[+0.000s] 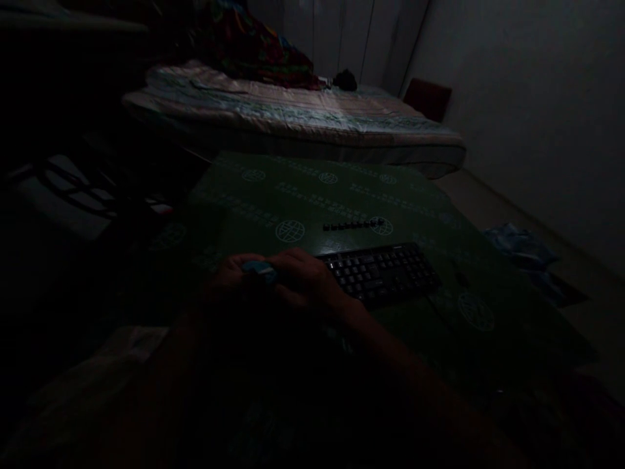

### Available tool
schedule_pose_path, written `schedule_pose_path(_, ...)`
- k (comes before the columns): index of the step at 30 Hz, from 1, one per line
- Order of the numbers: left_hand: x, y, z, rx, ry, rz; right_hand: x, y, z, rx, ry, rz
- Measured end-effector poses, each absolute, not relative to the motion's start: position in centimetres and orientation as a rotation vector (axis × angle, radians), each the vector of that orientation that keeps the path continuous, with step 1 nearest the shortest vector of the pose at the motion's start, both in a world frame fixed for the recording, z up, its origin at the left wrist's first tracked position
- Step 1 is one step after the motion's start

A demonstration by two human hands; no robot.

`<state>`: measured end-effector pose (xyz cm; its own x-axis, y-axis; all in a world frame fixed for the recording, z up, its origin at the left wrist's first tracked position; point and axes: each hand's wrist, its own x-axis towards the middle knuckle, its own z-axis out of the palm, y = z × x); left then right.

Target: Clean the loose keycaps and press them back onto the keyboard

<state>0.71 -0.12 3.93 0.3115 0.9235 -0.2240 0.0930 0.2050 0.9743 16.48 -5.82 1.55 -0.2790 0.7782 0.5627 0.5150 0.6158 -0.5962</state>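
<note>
Nearest the lens, two bare forearms run up out of deep shadow and meet at the left end of the keyboard. The left hand has its fingers curled narrowly around a small blue thing, which sits just off the keyboard's left edge, between the two hands. The right hand lies folded against it, touching the keyboard's left corner. In this dim light I cannot tell whether it grips or only steadies.

Just beyond the keyboard lies a short row of dark keycaps. Both rest on the green printed cover. Well behind the keyboard stands a bed.

By my reading, the step in hand is close two-handed work on the blue thing. Any further move calls for a firm pinch and small finger motions, given the poor light.
</note>
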Motion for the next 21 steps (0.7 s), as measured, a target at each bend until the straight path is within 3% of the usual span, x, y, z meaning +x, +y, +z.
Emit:
schedule_pose_path(9,0.6,-0.2,3.3,0.945,0.799,0.737,15.8,-5.0,0.6,-0.905,-1.666,0.442)
schedule_pose_path(21,0.2,-0.4,3.6,0.984,0.877,0.685,15.0,-5.1,0.0,-1.012,-1.323,0.794)
